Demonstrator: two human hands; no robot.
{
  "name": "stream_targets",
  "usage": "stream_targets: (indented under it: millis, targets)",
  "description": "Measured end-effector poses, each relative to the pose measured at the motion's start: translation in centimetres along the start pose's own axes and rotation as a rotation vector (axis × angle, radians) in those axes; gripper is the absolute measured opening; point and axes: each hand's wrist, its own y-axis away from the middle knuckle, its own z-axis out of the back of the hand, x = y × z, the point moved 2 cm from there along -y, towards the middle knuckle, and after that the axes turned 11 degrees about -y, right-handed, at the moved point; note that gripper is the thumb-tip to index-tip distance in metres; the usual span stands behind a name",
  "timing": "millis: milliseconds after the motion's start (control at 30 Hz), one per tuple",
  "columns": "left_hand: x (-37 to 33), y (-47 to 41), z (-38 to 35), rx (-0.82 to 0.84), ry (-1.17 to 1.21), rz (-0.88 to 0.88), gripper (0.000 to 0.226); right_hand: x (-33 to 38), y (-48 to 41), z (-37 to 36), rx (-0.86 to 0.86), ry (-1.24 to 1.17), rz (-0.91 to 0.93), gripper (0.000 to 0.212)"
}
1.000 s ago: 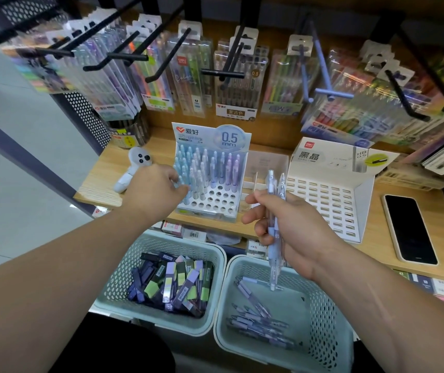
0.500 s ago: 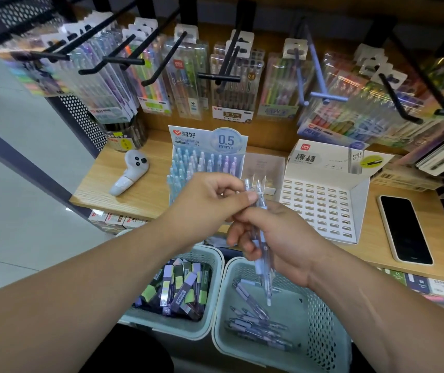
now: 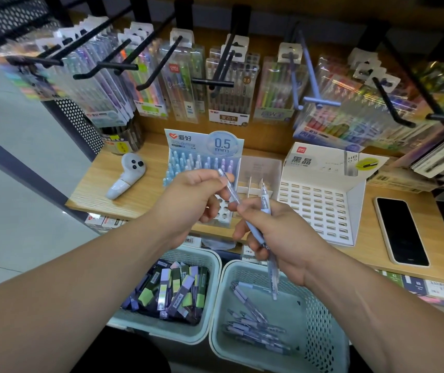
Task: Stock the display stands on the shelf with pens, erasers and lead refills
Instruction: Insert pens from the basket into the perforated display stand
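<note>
My left hand (image 3: 192,200) pinches one pale blue pen (image 3: 229,188) by its upper part, tilted, in front of the blue 0.5 mm pen stand (image 3: 204,146), which holds several pens. My right hand (image 3: 277,235) grips another pen (image 3: 269,249) upright, its tip hanging over the right basket. The two hands touch at the fingertips. The white lead-refill stand (image 3: 320,211) to the right shows empty slots. A clear divided tray (image 3: 258,170) sits between the stands.
Two pale green baskets stand below the shelf: the left basket (image 3: 210,265) holds lead-refill boxes, the right basket (image 3: 325,332) holds several pens. A white controller (image 3: 126,176) and a phone (image 3: 401,230) lie on the wooden shelf (image 3: 145,195). Packs of pens hang on hooks (image 3: 226,65) above.
My left hand left the pen stand, came across to my right hand and took one pen out of the bunch. My right hand now holds fewer pens.
</note>
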Motion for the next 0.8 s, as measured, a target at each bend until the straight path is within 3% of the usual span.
stream_targets:
  millis: [200, 367, 433, 600, 800]
  targets:
    - [-0.5, -0.9, 0.2, -0.060, -0.066, -0.006, 0.021, -0.2, -0.2, 0.5, -0.056, 0.022, -0.002, 0.016]
    - [-0.8, -3.0, 2.3, -0.258, -0.145, -0.029, 0.025, -0.2, -0.5, 1.7, -0.122, 0.001, -0.018, 0.014]
    - [-0.5, -3.8, 3.0, -0.319, -0.258, -0.053, 0.028, -0.1, -0.4, 2.2, -0.123, 0.017, -0.025, 0.015]
    - [-0.3, -4.7, 2.6, -0.424, -0.802, -0.202, 0.024, 0.1, -0.3, 3.1, -0.112, 0.028, -0.032, 0.018]
    - [-0.3, -5.6, 1.6, -0.442, -1.049, -0.208, 0.020, 0.4, -0.2, 3.6, -0.105, 0.016, -0.016, 0.016]
